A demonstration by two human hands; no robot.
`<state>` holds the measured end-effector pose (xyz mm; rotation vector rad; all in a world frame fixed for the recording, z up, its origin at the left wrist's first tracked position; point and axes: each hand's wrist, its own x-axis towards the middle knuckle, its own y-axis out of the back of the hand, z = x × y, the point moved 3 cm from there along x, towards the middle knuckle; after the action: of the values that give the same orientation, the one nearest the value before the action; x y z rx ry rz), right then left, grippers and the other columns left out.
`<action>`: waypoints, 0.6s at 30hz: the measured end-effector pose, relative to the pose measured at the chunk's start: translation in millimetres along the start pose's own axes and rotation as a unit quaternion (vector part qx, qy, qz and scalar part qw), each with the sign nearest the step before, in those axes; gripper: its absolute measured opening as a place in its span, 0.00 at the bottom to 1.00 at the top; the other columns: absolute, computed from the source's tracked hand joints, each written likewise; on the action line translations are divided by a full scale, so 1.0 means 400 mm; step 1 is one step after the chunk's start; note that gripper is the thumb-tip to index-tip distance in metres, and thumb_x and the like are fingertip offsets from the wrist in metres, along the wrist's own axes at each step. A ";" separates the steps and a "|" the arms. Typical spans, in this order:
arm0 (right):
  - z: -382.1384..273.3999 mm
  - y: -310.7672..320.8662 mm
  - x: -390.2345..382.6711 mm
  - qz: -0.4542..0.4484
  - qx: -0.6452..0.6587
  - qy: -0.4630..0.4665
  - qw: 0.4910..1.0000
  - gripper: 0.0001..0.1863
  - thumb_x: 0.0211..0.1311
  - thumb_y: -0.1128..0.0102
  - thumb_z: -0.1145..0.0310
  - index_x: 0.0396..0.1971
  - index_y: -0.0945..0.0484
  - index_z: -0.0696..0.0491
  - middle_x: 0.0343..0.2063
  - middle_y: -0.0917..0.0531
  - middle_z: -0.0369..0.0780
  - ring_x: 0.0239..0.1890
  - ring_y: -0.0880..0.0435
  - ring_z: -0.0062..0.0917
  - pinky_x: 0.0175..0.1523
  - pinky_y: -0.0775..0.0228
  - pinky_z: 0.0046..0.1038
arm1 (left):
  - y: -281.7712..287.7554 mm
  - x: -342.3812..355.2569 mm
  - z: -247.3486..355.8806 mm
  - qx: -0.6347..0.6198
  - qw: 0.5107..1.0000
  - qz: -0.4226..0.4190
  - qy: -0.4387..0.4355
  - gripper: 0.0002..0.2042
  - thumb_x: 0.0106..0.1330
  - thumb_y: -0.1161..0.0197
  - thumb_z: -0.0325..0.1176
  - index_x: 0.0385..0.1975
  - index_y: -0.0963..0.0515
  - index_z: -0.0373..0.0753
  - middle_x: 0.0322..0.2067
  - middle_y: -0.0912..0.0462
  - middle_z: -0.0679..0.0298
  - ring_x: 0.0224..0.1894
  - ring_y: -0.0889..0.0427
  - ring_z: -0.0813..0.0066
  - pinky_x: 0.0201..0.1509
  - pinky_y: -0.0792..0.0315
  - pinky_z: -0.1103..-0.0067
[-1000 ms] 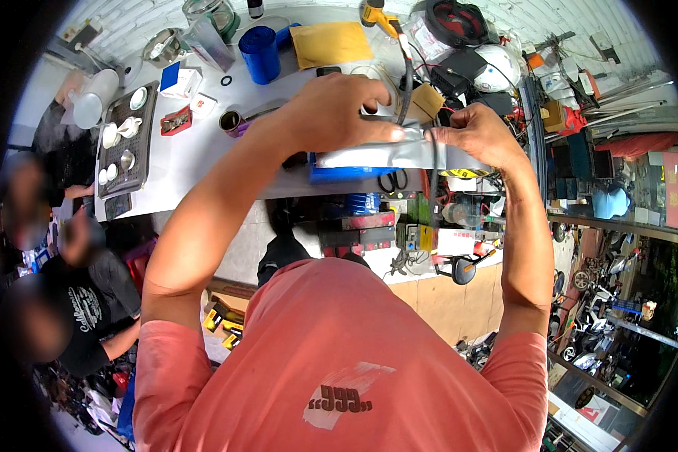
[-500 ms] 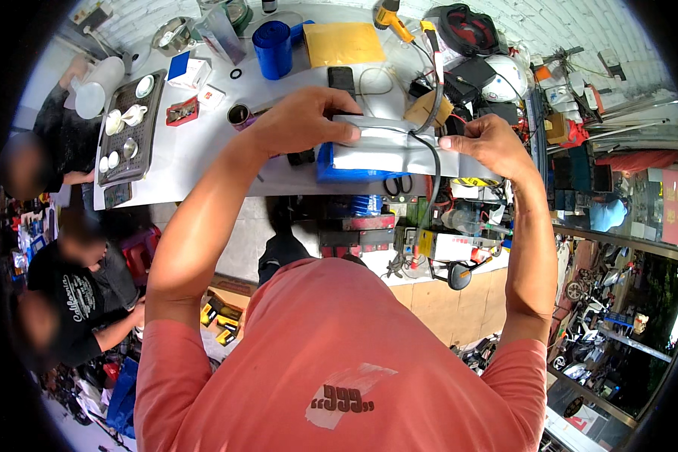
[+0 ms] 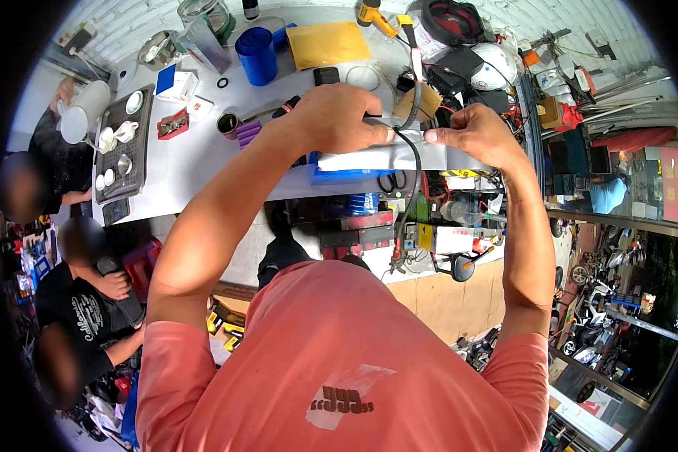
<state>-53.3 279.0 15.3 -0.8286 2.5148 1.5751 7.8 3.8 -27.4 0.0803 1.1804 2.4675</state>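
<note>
Head view: silver sheet (image 3: 377, 160) at one o'clock from centre, above a blue item (image 3: 354, 178). Left hand (image 3: 337, 120), sheet's eleven o'clock, pinches it near black cable (image 3: 417, 162); right hand (image 3: 484, 137), two o'clock, pinches too.

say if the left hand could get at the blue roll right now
Probably yes: the blue roll stands beyond the left hand with nothing tall between, though that hand is busy at the silver sheet.

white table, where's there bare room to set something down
Bare patches: between the tray, red box and front edge of the table; between blue roll and purple cylinders. Crowded: beyond the right hand, around the white helmet.
</note>
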 end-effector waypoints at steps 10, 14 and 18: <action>0.015 -0.018 -0.006 0.003 0.016 0.038 0.999 0.34 0.67 0.14 0.43 0.16 0.23 0.53 0.17 0.30 0.26 0.24 0.37 0.14 0.28 0.48 0.34 | -0.016 -0.009 0.021 0.034 0.993 0.058 -0.097 0.21 0.75 0.24 0.52 0.50 0.09 0.39 0.39 0.07 0.48 0.43 0.08 0.43 0.48 0.19 0.57; 0.045 -0.038 0.007 0.000 0.081 0.058 0.995 0.33 0.68 0.14 0.44 0.18 0.23 0.53 0.18 0.31 0.25 0.25 0.37 0.13 0.28 0.47 0.33 | -0.001 0.005 0.020 -0.021 0.995 0.045 -0.092 0.24 0.77 0.27 0.57 0.44 0.09 0.36 0.31 0.11 0.48 0.34 0.11 0.49 0.41 0.22 0.60; 0.049 -0.032 0.008 -0.042 0.116 0.070 0.990 0.28 0.71 0.15 0.50 0.21 0.20 0.52 0.21 0.29 0.23 0.27 0.36 0.11 0.30 0.45 0.28 | 0.004 0.039 0.006 -0.061 0.996 0.032 -0.060 0.29 0.80 0.31 0.61 0.40 0.08 0.35 0.27 0.13 0.49 0.30 0.15 0.55 0.39 0.24 0.62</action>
<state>-54.7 290.2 -5.6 -1.0300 2.6516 1.2090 -6.5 10.3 -26.4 0.2322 0.9903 2.5439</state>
